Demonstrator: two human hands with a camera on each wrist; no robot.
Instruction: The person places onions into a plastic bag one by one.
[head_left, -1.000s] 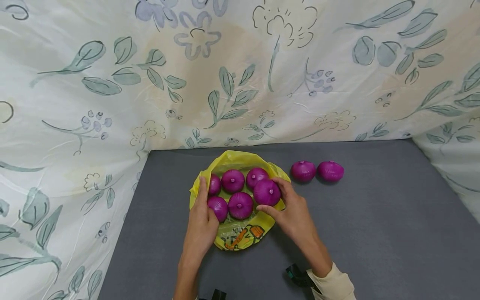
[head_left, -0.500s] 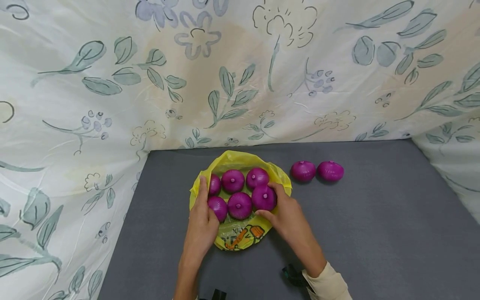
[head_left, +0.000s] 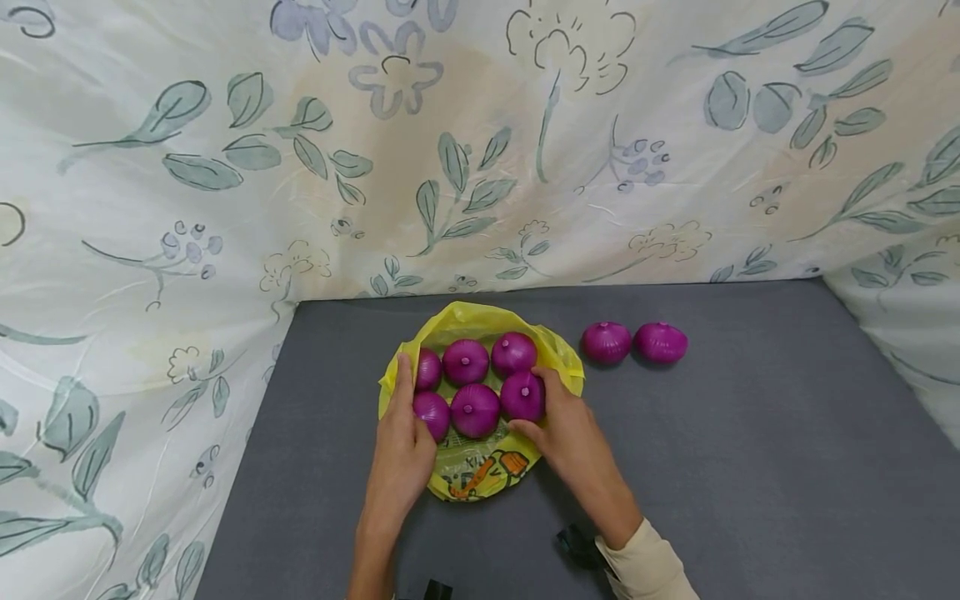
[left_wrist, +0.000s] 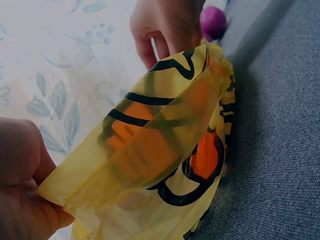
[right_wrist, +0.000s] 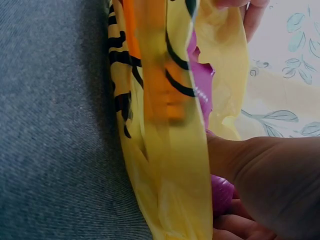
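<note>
A yellow plastic bag (head_left: 480, 471) with an orange and black print lies open on the grey table (head_left: 750, 467). Several purple onions rest in it in two rows. My right hand (head_left: 551, 412) grips the front right onion (head_left: 522, 395), fingers curled round its right side. My left hand (head_left: 405, 417) pinches the bag's left edge, thumb lying along the rim beside the front left onion (head_left: 431, 414). The left wrist view shows that hand (left_wrist: 25, 190) pinching the bag (left_wrist: 150, 150). In the right wrist view, purple onion (right_wrist: 200, 85) shows behind the bag's wall (right_wrist: 170, 125).
Two more purple onions (head_left: 607, 342) (head_left: 661, 342) sit side by side on the table right of the bag. A floral cloth (head_left: 480, 150) hangs behind and along both sides. A cream sleeve (head_left: 645, 567) covers my right forearm.
My right hand has lowered its onion down and left into the bag's front row, beside the middle onion. The left hand has kept its hold on the bag's edge.
</note>
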